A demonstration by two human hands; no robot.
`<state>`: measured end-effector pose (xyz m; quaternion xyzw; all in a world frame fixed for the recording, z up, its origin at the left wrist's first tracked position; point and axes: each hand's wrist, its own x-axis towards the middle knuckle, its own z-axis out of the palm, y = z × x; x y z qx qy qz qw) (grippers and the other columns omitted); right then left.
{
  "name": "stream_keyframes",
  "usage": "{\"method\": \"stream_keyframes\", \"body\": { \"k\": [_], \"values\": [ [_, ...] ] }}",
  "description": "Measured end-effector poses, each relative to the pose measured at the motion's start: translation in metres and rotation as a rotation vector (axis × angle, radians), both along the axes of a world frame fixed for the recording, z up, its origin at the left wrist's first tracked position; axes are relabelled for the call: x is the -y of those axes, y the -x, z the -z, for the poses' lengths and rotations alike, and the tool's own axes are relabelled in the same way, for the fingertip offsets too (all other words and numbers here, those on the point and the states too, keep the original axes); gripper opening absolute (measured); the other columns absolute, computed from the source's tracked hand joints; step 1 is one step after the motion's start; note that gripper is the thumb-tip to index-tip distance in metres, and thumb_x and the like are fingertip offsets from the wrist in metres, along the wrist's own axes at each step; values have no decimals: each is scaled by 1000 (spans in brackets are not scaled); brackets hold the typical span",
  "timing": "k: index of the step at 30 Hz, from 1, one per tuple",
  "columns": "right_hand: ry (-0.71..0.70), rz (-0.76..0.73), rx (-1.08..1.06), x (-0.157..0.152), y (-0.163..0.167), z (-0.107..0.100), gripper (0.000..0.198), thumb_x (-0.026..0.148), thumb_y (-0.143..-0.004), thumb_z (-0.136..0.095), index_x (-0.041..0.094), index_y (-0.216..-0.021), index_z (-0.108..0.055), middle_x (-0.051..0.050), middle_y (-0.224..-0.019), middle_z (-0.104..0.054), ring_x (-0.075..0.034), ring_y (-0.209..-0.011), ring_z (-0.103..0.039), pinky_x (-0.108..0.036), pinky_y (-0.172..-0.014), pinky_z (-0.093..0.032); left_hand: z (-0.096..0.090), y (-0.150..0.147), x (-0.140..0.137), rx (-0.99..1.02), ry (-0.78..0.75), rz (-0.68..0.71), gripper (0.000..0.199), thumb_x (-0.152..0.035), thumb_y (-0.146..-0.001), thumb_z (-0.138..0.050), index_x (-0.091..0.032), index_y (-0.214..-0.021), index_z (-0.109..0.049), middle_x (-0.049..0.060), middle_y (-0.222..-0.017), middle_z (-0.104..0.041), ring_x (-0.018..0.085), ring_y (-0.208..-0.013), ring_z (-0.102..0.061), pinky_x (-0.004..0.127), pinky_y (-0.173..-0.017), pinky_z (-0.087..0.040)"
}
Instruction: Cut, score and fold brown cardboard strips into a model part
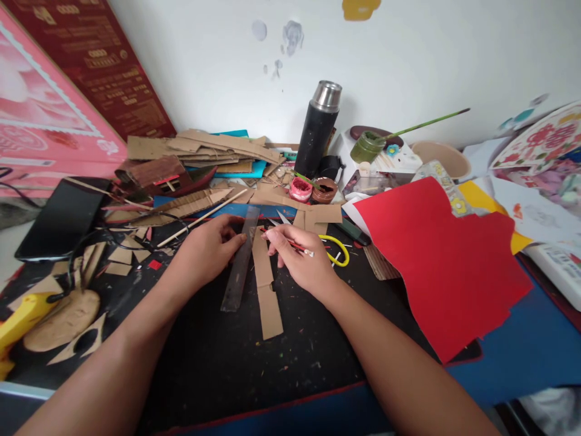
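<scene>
The left hand (213,247) has its thumb on the ruler (236,281); I cannot tell whether the fingers close around it. The right hand (302,260) pinches a pen (297,245) over the card strip (271,309), which lies on the mat (313,363) between the hands, beside the ruler. Beyond, one open jar (300,190) contains red paint, and the brown jar (323,192) beside it brown paint. The green jar (363,150) holds green paint, a stick (426,124) slanting from its mouth. The flask (315,136) stands capped; the bowl's (447,162) contents are hidden.
</scene>
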<state>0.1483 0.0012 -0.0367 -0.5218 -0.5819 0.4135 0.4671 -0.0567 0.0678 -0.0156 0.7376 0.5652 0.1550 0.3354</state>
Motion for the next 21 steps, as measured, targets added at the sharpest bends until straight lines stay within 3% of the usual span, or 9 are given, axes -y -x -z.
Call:
{"method": "stream_keyframes", "body": {
  "k": [7, 21],
  "values": [
    [12, -4, -39, 0, 0, 2, 51, 64, -107, -59, 21, -84, -72, -1, -80, -72, -11, -55, -63, -27, -56, -48, -3, -1, 0, -21, -13, 9, 45, -40, -92, -59, -18, -129, -72, 3, -79, -76, 25, -65, -70, 37, -69, -50],
    [41, 2, -78, -1, 1, 1, 47, 63, -106, -60, 21, -90, -75, -4, -90, -77, -11, -56, -62, -26, -56, -51, 2, 0, 0, -24, -10, -2, 49, -41, -91, -57, -18, -131, -71, 6, -86, -79, 25, -67, -70, 37, -69, -50]
  ]
}}
